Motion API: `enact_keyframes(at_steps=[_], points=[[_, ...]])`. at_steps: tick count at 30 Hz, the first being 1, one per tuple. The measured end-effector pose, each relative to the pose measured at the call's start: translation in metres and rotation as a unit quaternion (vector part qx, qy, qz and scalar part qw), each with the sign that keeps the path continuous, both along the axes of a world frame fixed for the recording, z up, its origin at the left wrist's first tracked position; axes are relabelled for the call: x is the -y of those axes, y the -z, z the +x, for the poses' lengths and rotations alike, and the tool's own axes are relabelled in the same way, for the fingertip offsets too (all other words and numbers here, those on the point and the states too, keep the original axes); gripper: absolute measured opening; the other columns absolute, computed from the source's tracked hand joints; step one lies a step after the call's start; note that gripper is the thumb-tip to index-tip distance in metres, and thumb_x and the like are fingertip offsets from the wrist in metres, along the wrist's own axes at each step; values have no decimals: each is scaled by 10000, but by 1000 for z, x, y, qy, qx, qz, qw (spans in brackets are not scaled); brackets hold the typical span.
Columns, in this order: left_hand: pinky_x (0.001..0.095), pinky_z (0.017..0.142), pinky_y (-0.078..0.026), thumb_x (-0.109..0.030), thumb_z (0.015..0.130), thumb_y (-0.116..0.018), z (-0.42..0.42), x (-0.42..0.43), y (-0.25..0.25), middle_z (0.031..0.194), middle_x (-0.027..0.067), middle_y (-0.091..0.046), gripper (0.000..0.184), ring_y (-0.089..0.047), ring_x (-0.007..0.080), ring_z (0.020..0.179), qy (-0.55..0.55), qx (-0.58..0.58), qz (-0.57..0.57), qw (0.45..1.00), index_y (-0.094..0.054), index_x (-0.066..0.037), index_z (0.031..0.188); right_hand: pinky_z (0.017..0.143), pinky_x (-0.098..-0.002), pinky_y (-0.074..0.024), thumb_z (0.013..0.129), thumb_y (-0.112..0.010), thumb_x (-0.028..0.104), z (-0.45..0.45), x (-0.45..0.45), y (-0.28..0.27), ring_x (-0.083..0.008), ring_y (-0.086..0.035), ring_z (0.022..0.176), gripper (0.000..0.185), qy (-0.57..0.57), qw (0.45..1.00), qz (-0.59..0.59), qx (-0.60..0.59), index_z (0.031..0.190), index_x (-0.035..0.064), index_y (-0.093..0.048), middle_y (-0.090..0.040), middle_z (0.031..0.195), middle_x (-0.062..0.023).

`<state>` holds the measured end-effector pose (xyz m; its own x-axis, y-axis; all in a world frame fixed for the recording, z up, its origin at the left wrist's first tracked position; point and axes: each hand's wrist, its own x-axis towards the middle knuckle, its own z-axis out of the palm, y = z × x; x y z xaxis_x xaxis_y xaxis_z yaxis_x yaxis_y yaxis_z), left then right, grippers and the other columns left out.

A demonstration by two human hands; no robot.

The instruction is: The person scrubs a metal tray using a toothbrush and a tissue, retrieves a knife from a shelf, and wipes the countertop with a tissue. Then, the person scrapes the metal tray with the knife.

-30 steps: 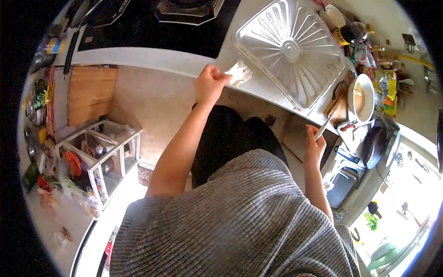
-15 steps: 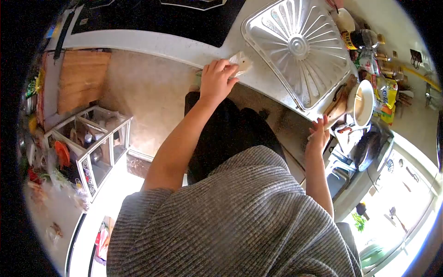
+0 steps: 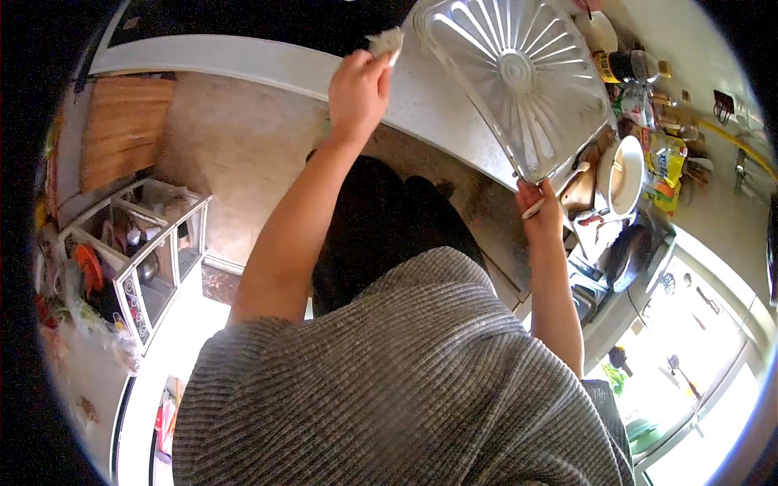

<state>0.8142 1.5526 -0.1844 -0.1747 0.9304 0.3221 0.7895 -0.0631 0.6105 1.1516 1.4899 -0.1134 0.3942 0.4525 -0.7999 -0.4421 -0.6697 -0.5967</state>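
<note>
My left hand (image 3: 358, 91) pinches a crumpled whitish tissue (image 3: 387, 44) above the counter's edge, beside the black hob (image 3: 267, 23). A large silver metal tray (image 3: 519, 77) with radiating ridges lies on the counter (image 3: 438, 105). At the tray's near corner is my right hand (image 3: 541, 206), its fingers touching the rim. The same hand holds a light-coloured utensil (image 3: 559, 194) whose end points to the right. What the utensil's far end is, I cannot tell.
A white bowl (image 3: 626, 176) with chopsticks across it stands right of the tray. Behind are bottles (image 3: 636, 66) and a yellow packet (image 3: 669, 162). A dark pan (image 3: 628, 257) is farther right. At left stand a white-framed rack (image 3: 150, 251) and a wooden board (image 3: 126, 130).
My left hand has moved up and left with the tissue, towards the hob. My right hand has come up to the tray's near corner, still with the utensil.
</note>
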Motion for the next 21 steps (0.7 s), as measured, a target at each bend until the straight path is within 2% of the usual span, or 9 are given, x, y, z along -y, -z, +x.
enact_keyframes(at_steps=[1,3,4,9,13,16,19,21], points=[[395,666,-464,-109,774,-637,-2,-7,3,795,74,-557,191,-561,276,768,-5,-27,24,999,-654,-87,964,770,-381,-520,949,-499,271,8,1,-5,-254,-636,919,242,-53,998,17,-12,1031,49,-550,-634,958,-111],[389,702,-460,-111,767,-637,1,-14,17,827,66,-543,237,-543,269,806,8,-87,21,996,-638,-103,1004,672,-374,-527,948,-497,250,18,-8,-6,-270,-653,854,246,-2,1000,16,7,1031,22,-535,-641,919,-130],[380,716,-458,-107,760,-637,5,-17,27,826,56,-534,238,-538,256,810,15,-112,25,993,-636,-104,999,684,-391,-521,939,-514,257,29,-9,-3,-263,-650,840,211,5,999,26,-39,980,51,-537,-629,868,-112],[372,773,-437,-105,752,-602,25,-19,46,856,45,-550,279,-538,229,834,-21,-216,8,976,-621,-70,1029,667,-379,-518,922,-547,215,30,-21,-17,-238,-631,761,148,39,998,8,-44,898,69,-552,-617,809,-101],[367,777,-429,-88,746,-590,43,-18,54,876,63,-572,335,-549,230,872,6,-198,-15,980,-608,-46,1077,644,-368,-515,924,-540,205,40,-20,-9,-221,-617,723,155,19,994,28,-107,866,62,-542,-607,781,-93],[373,759,-433,-72,769,-570,68,-7,43,900,81,-588,339,-561,235,901,36,-167,-24,985,-596,-3,1100,633,-371,-512,926,-533,194,35,-23,-11,-215,-598,680,163,51,994,15,-92,837,58,-533,-595,748,-89],[381,757,-445,-64,815,-535,79,-1,38,908,94,-595,309,-563,232,900,87,-99,-135,982,-589,11,1109,639,-376,-520,927,-531,195,39,-22,-9,-216,-588,649,162,10,991,38,-130,837,61,-532,-590,731,-87],[382,748,-453,-74,853,-506,95,10,34,894,95,-593,288,-564,228,885,111,-79,-152,979,-585,10,1117,652,-387,-530,926,-538,216,31,-25,-10,-219,-589,639,176,12,996,27,-87,837,64,-531,-592,733,-87]])
